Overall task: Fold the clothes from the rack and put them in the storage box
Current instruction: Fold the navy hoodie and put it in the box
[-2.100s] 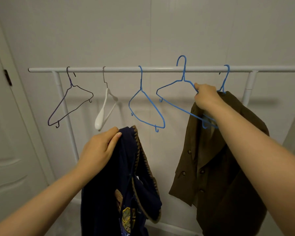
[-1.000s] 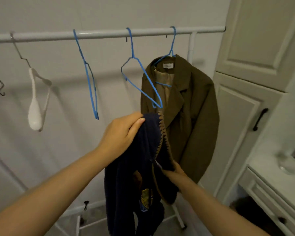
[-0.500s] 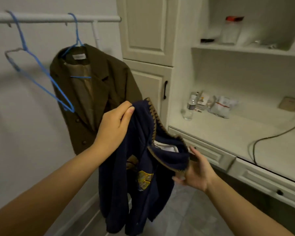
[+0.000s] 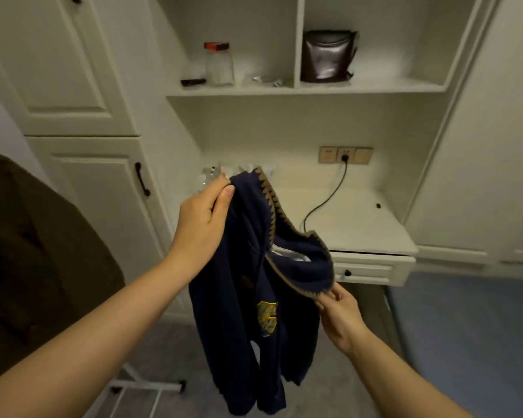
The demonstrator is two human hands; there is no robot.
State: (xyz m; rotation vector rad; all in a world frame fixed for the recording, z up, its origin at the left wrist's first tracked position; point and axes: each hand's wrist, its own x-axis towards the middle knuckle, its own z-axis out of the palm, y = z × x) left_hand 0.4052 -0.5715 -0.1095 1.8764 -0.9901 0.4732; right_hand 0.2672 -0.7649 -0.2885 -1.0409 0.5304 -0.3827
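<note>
Both hands on the navy cardigan [image 4: 248, 297]: left hand [image 4: 201, 224] pinches its upper edge thumb-to-fingers, right hand [image 4: 340, 315] pinches the brown-trimmed collar lower right, garment hanging mid-air, near side of the white desk [image 4: 360, 224].

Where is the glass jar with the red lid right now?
The jar stands on the upper shelf, top centre of the head view, left of the divider and the dark pouch.

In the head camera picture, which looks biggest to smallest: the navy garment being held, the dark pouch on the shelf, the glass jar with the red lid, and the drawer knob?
1. Navy garment, though it hangs nearest the camera, which inflates it.
2. Dark pouch.
3. Glass jar, clearly smaller than the pouch beside it.
4. Drawer knob, tiny.
</note>
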